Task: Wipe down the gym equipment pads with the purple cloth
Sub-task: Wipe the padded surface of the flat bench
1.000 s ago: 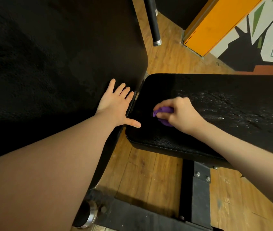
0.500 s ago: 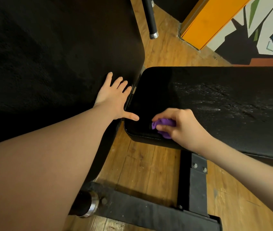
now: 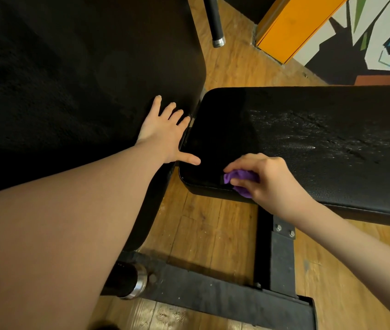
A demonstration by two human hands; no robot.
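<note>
Large black upholstered back pad (image 3: pixel 70 79) – left hand (image 3: pixel 165 132) flat on it, fingers spread. Black leather seat pad (image 3: pixel 308 139) – right hand (image 3: pixel 268 179) pinches crumpled purple cloth (image 3: pixel 240 178) at near-left corner. No readable writing.

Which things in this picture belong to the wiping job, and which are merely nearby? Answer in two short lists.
Part of the job:
purple cloth, bunched in the right hand
seat pad, being wiped at its near corner
back pad, with the left hand flat on it

Merely nearby:
orange panel
black bar with a metal end
bench frame
painted wall
</note>
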